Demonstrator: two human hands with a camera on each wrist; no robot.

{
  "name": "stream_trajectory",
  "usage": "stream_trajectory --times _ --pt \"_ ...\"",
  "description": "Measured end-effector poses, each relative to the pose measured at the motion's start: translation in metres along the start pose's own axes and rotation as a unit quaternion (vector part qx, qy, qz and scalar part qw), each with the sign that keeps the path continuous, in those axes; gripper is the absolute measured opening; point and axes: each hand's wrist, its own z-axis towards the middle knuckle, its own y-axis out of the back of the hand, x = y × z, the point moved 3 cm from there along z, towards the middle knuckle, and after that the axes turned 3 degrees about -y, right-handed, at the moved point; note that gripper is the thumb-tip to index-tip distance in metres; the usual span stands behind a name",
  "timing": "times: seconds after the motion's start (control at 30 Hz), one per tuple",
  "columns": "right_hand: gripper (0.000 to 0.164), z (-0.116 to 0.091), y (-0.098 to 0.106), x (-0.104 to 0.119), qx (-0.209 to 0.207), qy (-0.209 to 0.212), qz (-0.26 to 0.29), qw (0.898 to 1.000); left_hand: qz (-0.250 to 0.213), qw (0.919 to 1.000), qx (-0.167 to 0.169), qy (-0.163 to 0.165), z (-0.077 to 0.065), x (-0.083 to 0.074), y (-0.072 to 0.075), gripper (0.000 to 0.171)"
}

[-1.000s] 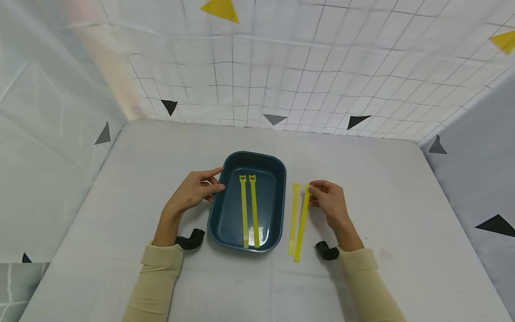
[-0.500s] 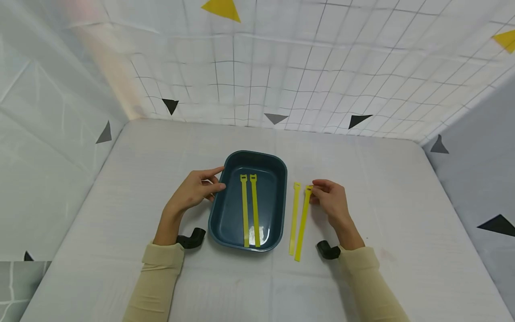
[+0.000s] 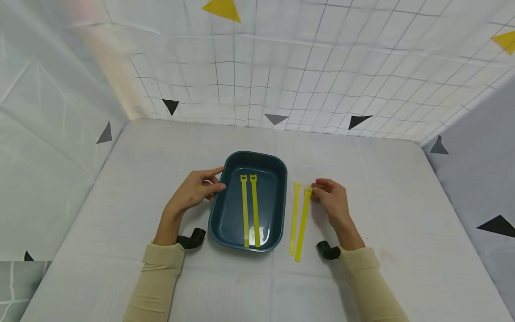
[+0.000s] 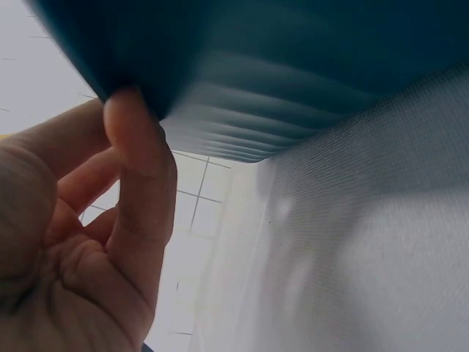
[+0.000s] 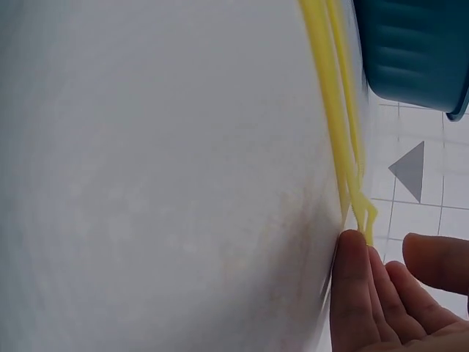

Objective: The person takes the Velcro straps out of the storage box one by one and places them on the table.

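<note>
A dark teal tray (image 3: 268, 201) lies on the table, with two flat yellow cable straps (image 3: 245, 210) lengthwise inside it. At its left side my left hand (image 3: 192, 190) pinches the rim; in the left wrist view the thumb and index finger meet the tray edge (image 4: 220, 59). To the right of the tray, a yellow strap (image 3: 295, 219) and a second strap (image 3: 303, 223) lie side by side, slotted heads away from me. My right hand (image 3: 333, 201) is beside the second strap's head, fingertips right at it, thumb apart from the fingers in the right wrist view.
A black curved piece (image 3: 192, 239) sits by the left wrist and a similar black piece (image 3: 327, 250) by the right. White cloth covers the table (image 3: 402, 192). Behind it hangs a white gridded curtain (image 3: 297, 80) with coloured triangles.
My right thumb and fingers have let go of the second strap and shifted slightly right; its head now lies uncovered. The left hand and tray have stayed in place.
</note>
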Motion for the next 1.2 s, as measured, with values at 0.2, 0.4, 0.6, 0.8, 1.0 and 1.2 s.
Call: stream_trajectory --times 0.2,0.4,0.6,0.8,1.0,1.2 --pt "0.034 -0.001 0.001 0.000 -0.011 0.007 0.004 1.000 -0.002 1.0000 0.000 0.001 0.001 0.000 0.000 0.058" --pt "0.034 -0.003 0.004 0.002 -0.050 0.030 -0.026 0.998 -0.002 1.0000 0.001 0.000 0.000 -0.001 -0.001 0.059" --pt "0.033 -0.007 0.005 0.006 -0.064 0.049 -0.035 0.996 0.000 1.0000 0.001 0.000 -0.001 0.000 -0.001 0.058" --pt "0.034 -0.011 0.004 0.015 -0.066 0.062 -0.050 0.995 0.001 1.0000 0.001 0.002 0.000 0.000 -0.001 0.057" --pt "0.036 -0.013 0.003 0.024 -0.068 0.078 -0.046 0.994 -0.001 1.0000 0.002 -0.002 0.000 -0.001 -0.001 0.057" --pt "0.034 -0.016 0.001 0.034 -0.063 0.100 -0.021 0.993 0.003 1.0000 0.002 -0.001 0.000 -0.001 -0.001 0.057"
